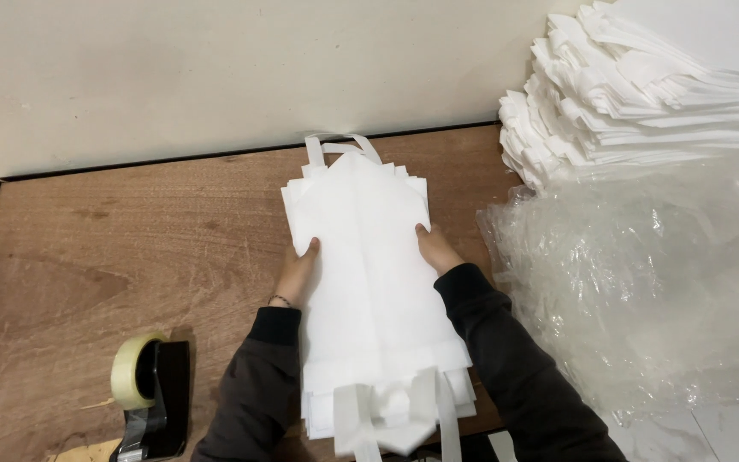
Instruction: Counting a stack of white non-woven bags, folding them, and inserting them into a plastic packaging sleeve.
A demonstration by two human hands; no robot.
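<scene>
Both hands on the bag stack (369, 282), mid-table, running from far edge to near edge. Left hand (297, 272) pressed flat vs. stack's left side, fingers (310, 248) curled onto top sheet, gripping the edge. Right hand (436, 248) mirrored on right side, fingers tucked over the edge, thumb on top, likewise clamped on the stack. Dark sleeves (506, 359) on both arms, thin bracelet (280, 299) at left wrist.

Stack: white, folded flat, handles (339, 147) poking out at far end, more handle loops hanging off near edge. Layers slightly fanned at the ends.

Tape dispenser (151, 402), black w/ pale roll, near left corner of table (130, 231), well apart from left hand. Clear plastic wrap (643, 282) crumpled along right edge, just beside right arm. Bigger pile of white bags (643, 94) at far right corner, behind the wrap. Pale wall (215, 68) past far edge.
</scene>
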